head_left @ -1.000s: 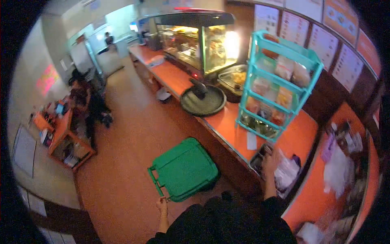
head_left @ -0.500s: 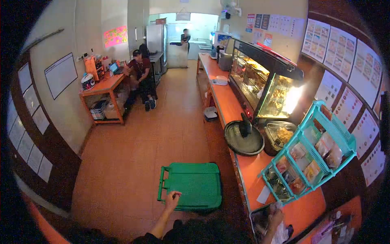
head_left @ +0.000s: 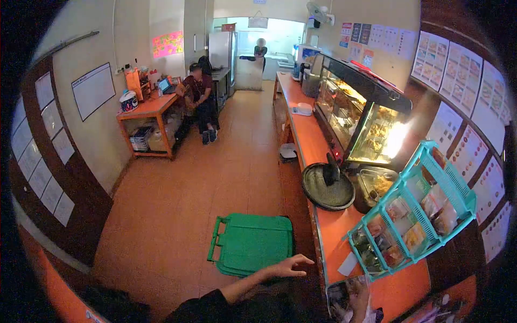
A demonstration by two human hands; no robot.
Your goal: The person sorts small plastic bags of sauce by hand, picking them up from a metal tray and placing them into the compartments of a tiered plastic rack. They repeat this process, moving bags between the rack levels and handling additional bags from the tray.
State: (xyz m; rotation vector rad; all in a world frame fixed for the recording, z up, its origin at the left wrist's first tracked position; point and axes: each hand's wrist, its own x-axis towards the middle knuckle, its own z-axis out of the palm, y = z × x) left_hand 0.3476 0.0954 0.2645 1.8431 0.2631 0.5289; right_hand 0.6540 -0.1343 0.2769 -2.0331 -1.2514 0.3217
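Observation:
My left hand reaches rightward over the near edge of a green lidded bin. Its fingers are stretched toward the orange counter, and nothing shows in them. At the counter's near end, my right hand has its fingers curled on a clear plastic bag. Dark contents show through or beneath the plastic; I cannot make out which. Just beyond that hand lies a white paper slip. A tilted turquoise basket rack stands close by, holding several small bagged items.
Along the counter are a round stone mortar dish, a clear food container and a lit glass food warmer. A person sits by an orange side table; another person is at the back.
My left hand has moved right from above the bin toward the counter, its fingers opening; the small reddish thing at its fingertips no longer shows. My right hand has shifted slightly lower with the plastic.

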